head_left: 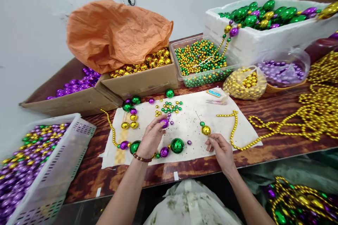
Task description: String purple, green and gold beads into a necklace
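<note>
My left hand (153,133), a beaded bracelet at its wrist, is closed with its fingertips on a shiny purple bead (164,123) above the white cloth (200,105). Small purple beads (171,123) lie just beyond those fingertips. In my right hand (220,149) the fingers pinch a thread below a large gold bead (206,130). A small green bead (202,123) sits above it on a thin needle (198,115) pointing up and left. Partly hidden behind my left wrist runs a bead strand with a big green ball (177,145) at its right end.
Small green and gold beads (169,107) lie near the cloth's far edge, by scissors (215,102). Behind stand a cardboard box (142,81), a clear bin (182,74) and a foam box (232,42). A white basket (52,168) is at left; gold bead chains (314,112) spread right.
</note>
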`<state>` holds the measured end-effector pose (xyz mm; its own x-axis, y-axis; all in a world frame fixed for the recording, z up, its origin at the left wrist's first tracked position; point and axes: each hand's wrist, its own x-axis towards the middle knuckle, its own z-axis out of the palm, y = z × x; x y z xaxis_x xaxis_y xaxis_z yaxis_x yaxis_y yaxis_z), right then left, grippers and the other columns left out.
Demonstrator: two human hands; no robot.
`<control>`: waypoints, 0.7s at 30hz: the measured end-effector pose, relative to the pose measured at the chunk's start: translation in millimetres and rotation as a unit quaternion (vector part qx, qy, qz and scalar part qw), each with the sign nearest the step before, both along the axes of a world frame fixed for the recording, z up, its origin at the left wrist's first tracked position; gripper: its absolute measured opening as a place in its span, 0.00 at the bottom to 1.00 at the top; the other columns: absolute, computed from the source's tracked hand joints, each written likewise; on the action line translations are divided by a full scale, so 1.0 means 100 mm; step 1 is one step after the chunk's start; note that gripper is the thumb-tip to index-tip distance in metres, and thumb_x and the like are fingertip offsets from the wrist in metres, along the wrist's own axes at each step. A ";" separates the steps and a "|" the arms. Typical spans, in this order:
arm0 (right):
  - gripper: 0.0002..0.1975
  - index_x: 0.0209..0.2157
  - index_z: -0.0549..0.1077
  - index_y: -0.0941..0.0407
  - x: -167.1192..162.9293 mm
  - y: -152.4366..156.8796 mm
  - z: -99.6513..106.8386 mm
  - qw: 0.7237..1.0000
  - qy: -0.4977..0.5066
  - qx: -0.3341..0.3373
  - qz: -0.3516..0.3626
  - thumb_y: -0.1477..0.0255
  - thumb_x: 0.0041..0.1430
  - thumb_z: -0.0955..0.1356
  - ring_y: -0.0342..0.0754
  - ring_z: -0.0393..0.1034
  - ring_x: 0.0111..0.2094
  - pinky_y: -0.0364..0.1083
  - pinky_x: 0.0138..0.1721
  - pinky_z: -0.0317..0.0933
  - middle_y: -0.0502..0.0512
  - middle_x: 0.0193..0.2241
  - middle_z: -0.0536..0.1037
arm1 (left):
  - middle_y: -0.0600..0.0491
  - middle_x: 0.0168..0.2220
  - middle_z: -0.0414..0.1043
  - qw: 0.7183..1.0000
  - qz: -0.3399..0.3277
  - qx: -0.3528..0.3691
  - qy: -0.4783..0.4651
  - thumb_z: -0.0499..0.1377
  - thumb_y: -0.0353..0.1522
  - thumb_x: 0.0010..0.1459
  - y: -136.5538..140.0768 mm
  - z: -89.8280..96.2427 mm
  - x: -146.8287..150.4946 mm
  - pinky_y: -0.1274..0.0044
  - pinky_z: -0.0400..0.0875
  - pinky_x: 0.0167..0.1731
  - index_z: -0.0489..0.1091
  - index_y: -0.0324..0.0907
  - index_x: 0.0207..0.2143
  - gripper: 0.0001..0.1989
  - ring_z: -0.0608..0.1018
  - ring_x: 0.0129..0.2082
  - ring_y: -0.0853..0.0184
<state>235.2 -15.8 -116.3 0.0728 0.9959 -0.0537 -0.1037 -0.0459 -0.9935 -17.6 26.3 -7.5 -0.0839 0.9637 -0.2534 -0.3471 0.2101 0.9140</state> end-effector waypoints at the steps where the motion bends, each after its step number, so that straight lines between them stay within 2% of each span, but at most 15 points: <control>1: 0.07 0.37 0.68 0.56 0.00 0.00 0.00 1.000 0.000 0.001 0.001 0.66 0.63 0.64 0.42 0.67 0.23 0.42 0.26 0.62 0.50 0.27 0.74 | 0.51 0.39 0.75 1.000 0.002 -0.005 -0.014 0.62 0.31 0.53 -0.02 -0.02 0.02 0.80 0.67 0.32 0.71 0.43 0.47 0.17 0.77 0.36 0.70; 5: 0.07 0.38 0.68 0.56 -0.01 0.00 -0.03 1.000 -0.009 0.006 0.001 0.67 0.63 0.64 0.42 0.67 0.23 0.42 0.26 0.62 0.50 0.27 0.74 | 0.51 0.39 0.75 0.996 0.023 -0.022 -0.086 0.63 0.32 0.53 -0.03 -0.06 -0.01 0.73 0.69 0.40 0.70 0.43 0.44 0.15 0.78 0.41 0.62; 8: 0.07 0.38 0.68 0.56 -0.01 0.01 -0.06 1.000 -0.017 0.009 0.007 0.67 0.64 0.64 0.42 0.67 0.23 0.42 0.26 0.62 0.50 0.27 0.74 | 0.51 0.39 0.75 0.994 0.029 -0.028 -0.099 0.64 0.32 0.52 -0.06 -0.08 -0.01 0.72 0.69 0.42 0.70 0.41 0.42 0.13 0.78 0.41 0.63; 12: 0.07 0.39 0.68 0.55 0.01 -0.01 -0.12 1.000 -0.020 0.008 0.012 0.66 0.63 0.64 0.42 0.67 0.23 0.42 0.26 0.62 0.50 0.28 0.74 | 0.50 0.39 0.73 0.999 0.020 -0.001 -0.047 0.63 0.32 0.54 -0.19 -0.09 0.17 0.75 0.70 0.38 0.70 0.41 0.44 0.14 0.77 0.38 0.66; 17: 0.07 0.40 0.68 0.55 0.01 -0.03 -0.17 1.000 -0.014 0.003 0.005 0.66 0.62 0.66 0.43 0.67 0.23 0.42 0.25 0.63 0.51 0.29 0.74 | 0.49 0.39 0.71 0.998 -0.032 0.040 0.021 0.61 0.36 0.56 -0.25 -0.06 0.52 0.74 0.71 0.37 0.70 0.41 0.46 0.15 0.76 0.38 0.65; 21: 0.07 0.39 0.68 0.55 -0.02 -0.01 -0.13 1.000 -0.013 0.004 0.001 0.67 0.62 0.65 0.42 0.67 0.23 0.42 0.25 0.62 0.50 0.28 0.74 | 0.49 0.41 0.71 0.996 -0.040 0.050 0.066 0.61 0.37 0.55 -0.23 -0.05 0.58 0.77 0.70 0.34 0.71 0.42 0.46 0.17 0.75 0.39 0.66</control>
